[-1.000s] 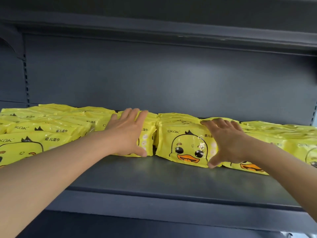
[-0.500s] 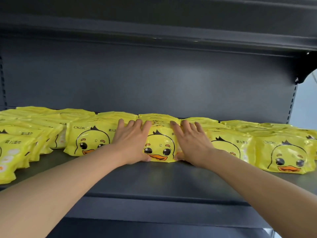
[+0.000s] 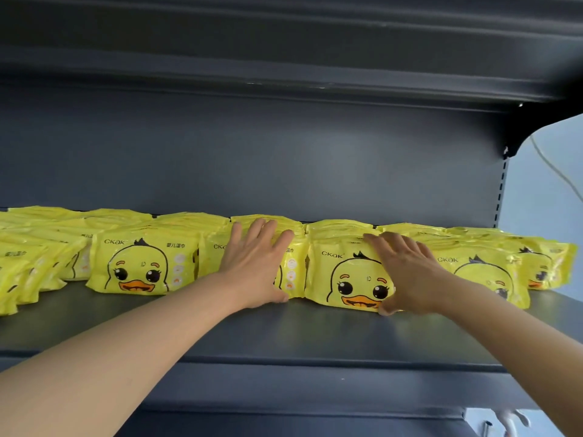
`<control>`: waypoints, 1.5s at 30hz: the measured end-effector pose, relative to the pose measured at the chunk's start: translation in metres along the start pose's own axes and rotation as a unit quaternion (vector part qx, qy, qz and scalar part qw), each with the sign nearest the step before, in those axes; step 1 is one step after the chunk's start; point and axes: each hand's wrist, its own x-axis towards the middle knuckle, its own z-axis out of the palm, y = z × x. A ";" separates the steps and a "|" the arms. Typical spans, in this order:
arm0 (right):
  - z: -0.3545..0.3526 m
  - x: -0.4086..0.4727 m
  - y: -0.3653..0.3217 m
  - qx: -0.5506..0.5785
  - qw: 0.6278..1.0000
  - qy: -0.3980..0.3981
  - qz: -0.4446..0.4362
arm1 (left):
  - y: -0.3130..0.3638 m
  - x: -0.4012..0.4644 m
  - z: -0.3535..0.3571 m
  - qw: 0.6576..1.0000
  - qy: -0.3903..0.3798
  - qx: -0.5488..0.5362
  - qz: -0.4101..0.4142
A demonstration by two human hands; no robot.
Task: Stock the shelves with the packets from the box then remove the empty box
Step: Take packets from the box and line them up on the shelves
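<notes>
From the head camera, a row of bright yellow packets (image 3: 142, 263) stands along the back of a dark grey metal shelf (image 3: 284, 335), several deep and reaching from the left edge of the view almost to the right end of the shelf. Each front packet carries a cartoon duck face with black eyes and an orange beak, the brand "Ckak" printed in dark letters at its upper left, and a short line of Chinese characters at its upper right; a column of small round icons runs down the right side, too small to read. The left hand (image 3: 255, 266) lies flat with its fingers straight and spread against the front of one packet (image 3: 291, 266) near the middle of the row, the thumb low near the shelf surface. The right hand (image 3: 407, 272) rests in the same wide, flat way on the next packet (image 3: 347, 279) to the right, fingers reaching over its top edge and thumb at its lower right corner. Neither hand curls around anything. The two pressed packets stand just beside each other, touching along their sides. Another dark shelf (image 3: 284, 58) runs overhead, and the grey back panel (image 3: 252, 159) rises behind the packets. At the right a slotted upright (image 3: 501, 190) ends the unit; past it shows a pale wall (image 3: 549, 197) with a thin cable (image 3: 558, 171) hanging across it. The box is out of view.
</notes>
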 end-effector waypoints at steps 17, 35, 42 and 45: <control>-0.016 -0.007 -0.040 -0.016 0.996 0.071 -0.043 | -0.025 -0.011 -0.019 0.997 -0.031 -0.070 -0.028; -0.085 -0.002 -0.298 0.188 0.955 0.086 -0.211 | -0.243 -0.169 -0.076 0.991 -0.061 -0.061 -0.100; -0.094 -0.003 -0.384 0.260 0.956 0.016 -0.136 | -0.318 -0.224 -0.054 0.983 -0.139 -0.108 -0.058; -0.094 0.001 -0.409 0.274 0.953 -0.007 -0.128 | -0.342 -0.229 -0.042 0.980 -0.150 -0.121 -0.046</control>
